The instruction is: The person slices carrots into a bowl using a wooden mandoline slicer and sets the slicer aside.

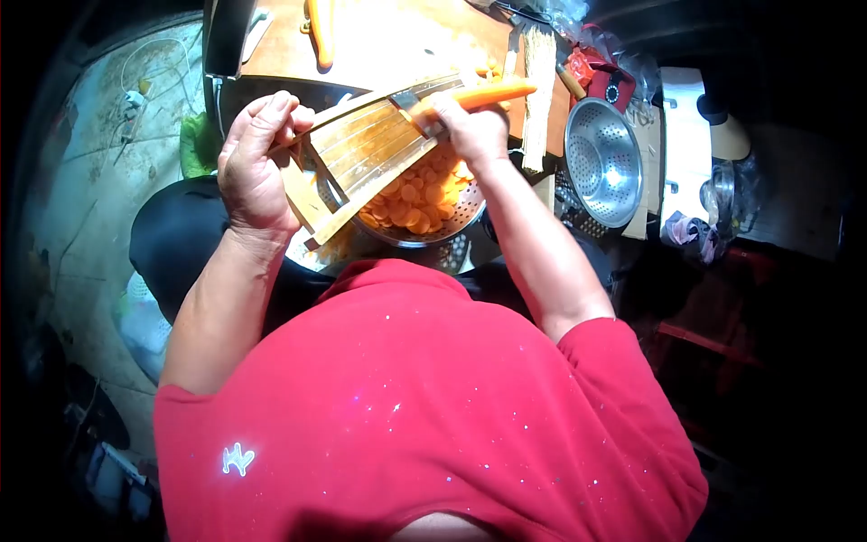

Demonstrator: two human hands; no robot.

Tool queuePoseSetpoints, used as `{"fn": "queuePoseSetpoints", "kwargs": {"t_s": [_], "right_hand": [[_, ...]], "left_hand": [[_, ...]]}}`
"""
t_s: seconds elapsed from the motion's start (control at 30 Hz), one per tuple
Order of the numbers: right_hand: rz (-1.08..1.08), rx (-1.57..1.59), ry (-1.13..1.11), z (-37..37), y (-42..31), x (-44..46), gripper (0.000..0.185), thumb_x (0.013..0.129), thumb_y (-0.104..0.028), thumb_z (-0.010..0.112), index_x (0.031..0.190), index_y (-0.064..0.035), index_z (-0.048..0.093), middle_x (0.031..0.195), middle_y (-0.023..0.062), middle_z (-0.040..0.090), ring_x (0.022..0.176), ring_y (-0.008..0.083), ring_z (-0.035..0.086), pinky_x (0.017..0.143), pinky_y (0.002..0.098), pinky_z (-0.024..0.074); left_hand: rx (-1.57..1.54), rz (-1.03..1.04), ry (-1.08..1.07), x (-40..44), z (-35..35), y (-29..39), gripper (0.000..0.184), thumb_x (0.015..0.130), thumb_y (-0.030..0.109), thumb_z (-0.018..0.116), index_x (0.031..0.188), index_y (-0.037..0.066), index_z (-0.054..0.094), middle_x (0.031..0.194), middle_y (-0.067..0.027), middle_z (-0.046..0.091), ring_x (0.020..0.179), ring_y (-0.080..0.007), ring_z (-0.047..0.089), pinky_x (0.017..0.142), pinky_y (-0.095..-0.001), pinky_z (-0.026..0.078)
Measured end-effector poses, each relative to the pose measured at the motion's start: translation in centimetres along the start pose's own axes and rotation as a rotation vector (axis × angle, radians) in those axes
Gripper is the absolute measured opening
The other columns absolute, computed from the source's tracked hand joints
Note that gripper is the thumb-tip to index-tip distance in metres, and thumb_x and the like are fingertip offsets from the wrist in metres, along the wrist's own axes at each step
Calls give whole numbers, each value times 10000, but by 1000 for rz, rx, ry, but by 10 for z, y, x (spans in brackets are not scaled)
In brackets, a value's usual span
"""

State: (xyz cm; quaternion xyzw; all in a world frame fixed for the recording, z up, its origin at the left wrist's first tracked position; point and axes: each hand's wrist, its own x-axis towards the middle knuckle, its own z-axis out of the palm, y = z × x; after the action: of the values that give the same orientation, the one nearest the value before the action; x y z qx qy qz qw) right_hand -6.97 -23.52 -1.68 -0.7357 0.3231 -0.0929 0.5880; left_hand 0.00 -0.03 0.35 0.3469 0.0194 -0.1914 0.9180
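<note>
A wooden slicer (366, 161) lies slanted across the middle of the head view. My left hand (257, 163) is closed around its near left end, fingers curled over the frame. At the slicer's upper right end, my right hand (476, 131) grips a long carrot (498, 91) and rests by the dark blade area. Below the slicer, round carrot slices (423, 197) are heaped in a metal colander (424, 241), partly hidden by the slicer. Another carrot (321, 34) lies on the brown table (275, 56) beyond my left hand.
To the right stands a second metal colander (603, 163), tilted, with nothing seen inside. A straw bundle (539, 90) lies along the table's right side, near a red item (611, 88). A white panel (683, 135) is farther right. Green plastic (198, 146) hangs at the left.
</note>
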Motion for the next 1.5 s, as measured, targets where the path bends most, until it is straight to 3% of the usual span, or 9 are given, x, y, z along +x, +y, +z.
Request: {"fn": "queuePoseSetpoints", "kwargs": {"t_s": [0.1,0.37,0.5,0.63,0.97,1.3,1.43,1.47,1.5], "right_hand": [[-384,-164,-110,22,-19,-50,338,740,-220,769,984,-30,633,928,54,669,844,159,633,775,279,494],[133,-53,-113,-8,26,12,354,776,-316,725,962,-20,672,895,65,687,775,143,645,720,271,500],[-519,-392,-35,24,-23,-56,318,779,-275,744,946,-11,683,859,74,689,756,162,644,713,297,510],[89,-199,-41,0,4,-2,410,756,-320,705,993,10,650,942,110,683,842,198,650,804,294,489],[-170,15,37,-12,25,5,480,823,-274,690,1171,18,534,1029,106,630,932,204,612,874,284,463],[-297,75,-138,-1,-11,-33,280,793,-173,745,969,14,633,905,66,680,811,143,642,745,272,511],[-722,-402,-43,4,-4,-42,295,764,-217,774,956,-28,653,899,64,686,805,138,640,745,272,511],[-313,-50,-77,-1,1,-25,307,780,-259,754,954,-26,656,899,87,691,806,157,650,750,280,511],[-377,-255,-19,-11,16,-1,358,792,-300,725,956,10,653,897,112,697,803,190,665,747,290,513]], "left_hand": [[-31,-15,-25,-1,-3,-1,122,896,117,600,909,-1,627,728,-32,564,749,-136,582,763,-260,477],[-13,-4,-17,0,-2,-1,126,901,122,594,913,0,624,729,-29,557,753,-136,581,764,-259,475],[-14,-14,-4,-2,-1,0,121,903,114,589,920,-2,621,733,-35,559,753,-138,583,761,-257,475],[-16,-10,-23,-2,-2,-1,113,900,111,593,918,4,622,727,-30,552,755,-138,584,759,-258,477],[17,-19,-5,3,-3,1,143,912,132,564,852,10,610,716,-30,528,786,-168,571,873,-321,455],[-10,3,-38,4,-4,-1,128,900,132,601,913,5,614,722,-25,557,755,-132,585,774,-251,469],[-18,-17,-23,1,-4,-1,129,895,127,605,919,1,618,722,-25,557,751,-134,584,775,-257,474],[-13,-16,-18,1,-3,-1,129,894,125,606,920,0,620,723,-25,557,751,-135,584,775,-258,475],[-14,-12,-20,2,-4,0,129,894,125,606,920,0,620,723,-25,557,751,-135,584,775,-258,475]]}}
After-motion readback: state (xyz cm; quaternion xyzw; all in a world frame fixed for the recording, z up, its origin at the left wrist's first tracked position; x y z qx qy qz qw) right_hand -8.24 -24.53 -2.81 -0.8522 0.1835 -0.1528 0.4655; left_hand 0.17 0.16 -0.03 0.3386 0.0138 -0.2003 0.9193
